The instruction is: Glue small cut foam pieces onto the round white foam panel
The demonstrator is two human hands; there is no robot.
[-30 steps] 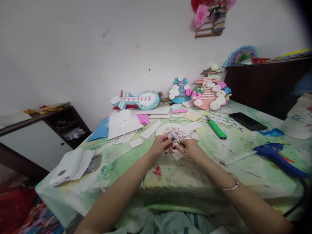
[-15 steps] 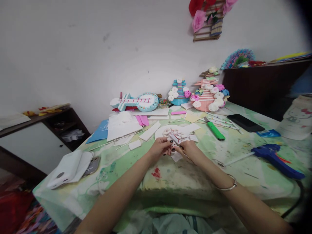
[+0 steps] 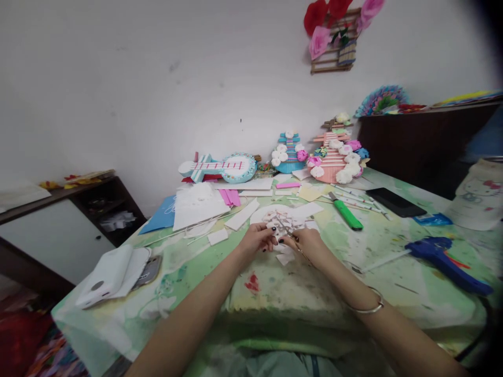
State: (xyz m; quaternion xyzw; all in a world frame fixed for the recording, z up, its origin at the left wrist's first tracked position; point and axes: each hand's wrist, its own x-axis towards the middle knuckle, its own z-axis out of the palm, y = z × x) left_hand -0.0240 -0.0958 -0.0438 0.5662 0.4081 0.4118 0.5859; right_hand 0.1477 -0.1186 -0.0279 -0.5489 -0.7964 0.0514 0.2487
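From where I'm standing, the trouble I'd worry about sits right at the fingertips: the right hand [image 3: 311, 244] has its grip round the scissors [image 3: 291, 236], and the blades point toward the left hand [image 3: 254, 241], so a small slip could nick a finger. The left grip is narrow, thumb near fingers, though I can't tell whether a piece is pinched there, nor how wide the blades stand. Just beyond them the cut white scraps [image 3: 274, 215] lie heaped on a round white sheet [image 3: 257, 213]; a sleeve or knuckle dragged through could scatter them, light as they look. The green cutter [image 3: 349, 213] lies beyond the right hand, metal end pointing away, and could catch a careless reach. Over to the right, the blue glue gun [image 3: 444, 262] has a cord running off the surface [image 3: 196, 283], and a tug on that might shift it. Both forearms cross the near edge, with stained cloth giving some elbow room on either side. The far side is tighter, crowded by white strips [image 3: 242, 213] and the decorated instruments [image 3: 288, 157].
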